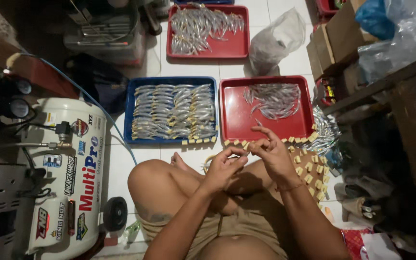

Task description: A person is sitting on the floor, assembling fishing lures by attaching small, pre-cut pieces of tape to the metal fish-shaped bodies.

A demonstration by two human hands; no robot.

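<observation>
I sit on the floor with my legs crossed, and I am working on small silver lure fish.

The blue tray point(130, 111) in front of me is nearly full. The fish in it lie in neat rows, and many have a little yellow block at one end. I think these are the finished ones. The red tray point(232, 120) next to it holds only a small loose pile of silver fish point(273, 100) with no blocks that I can see. A second red tray point(239, 48), farther away, is packed with more bare fish. So I judge a good part is done, but a lot is left.

Yellow blocks point(309, 166) lie spread on the floor by my right knee and along the near edge of the trays. A heap of silver fish point(326, 130) sits just right of the red tray.

My left hand point(223, 167) and my right hand point(271, 153) meet above my lap, fingertips touching. Both are curled in a pinch around something tiny between them. It is too small for me to tell if it is a fish, a block or both. My right pointer finger point(261, 129) sticks up a bit. Both my wrists are bent in, and my elbows rest near my knees.

A white air tank point(73, 192) stands at my left side.
</observation>
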